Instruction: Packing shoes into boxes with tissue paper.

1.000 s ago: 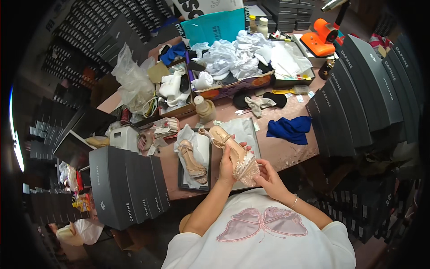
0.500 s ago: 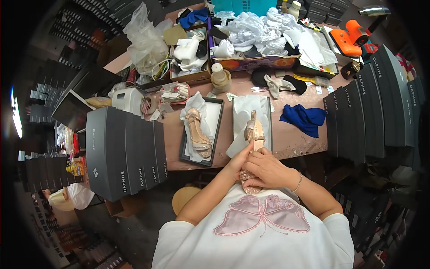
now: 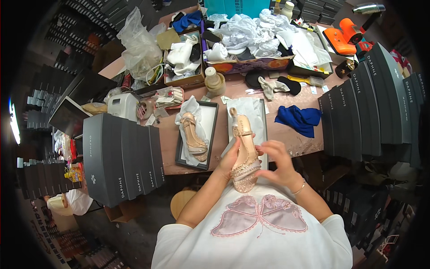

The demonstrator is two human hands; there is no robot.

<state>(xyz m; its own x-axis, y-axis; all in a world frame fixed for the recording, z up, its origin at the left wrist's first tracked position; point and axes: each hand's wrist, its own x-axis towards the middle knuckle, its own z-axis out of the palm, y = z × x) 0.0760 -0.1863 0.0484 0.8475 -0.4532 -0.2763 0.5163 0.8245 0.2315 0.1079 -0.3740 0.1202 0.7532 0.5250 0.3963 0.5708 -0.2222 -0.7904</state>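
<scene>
A glittery rose-gold sandal (image 3: 244,152) with jewelled straps lies along my left hand (image 3: 229,160), which grips it from its left side and underneath. My right hand (image 3: 281,167) is beside the sandal's right edge, fingers curved and spread apart, holding nothing. Behind the held sandal, a shoebox tray (image 3: 262,117) lined with white tissue paper (image 3: 230,112) sits on the table. To its left, a matching sandal (image 3: 193,136) rests on tissue in another dark-rimmed shoebox tray (image 3: 214,117).
Stacked grey shoeboxes stand at left (image 3: 121,157) and right (image 3: 380,107). A blue cloth (image 3: 299,120) lies right of the trays. Further back are a beige bottle (image 3: 215,82), an open carton (image 3: 251,65) heaped with crumpled paper, and an orange tape dispenser (image 3: 340,41).
My right hand has come off the sandal and opened to its right. The sandal now shows its whole upper side, held by my left hand. The view has shifted slightly.
</scene>
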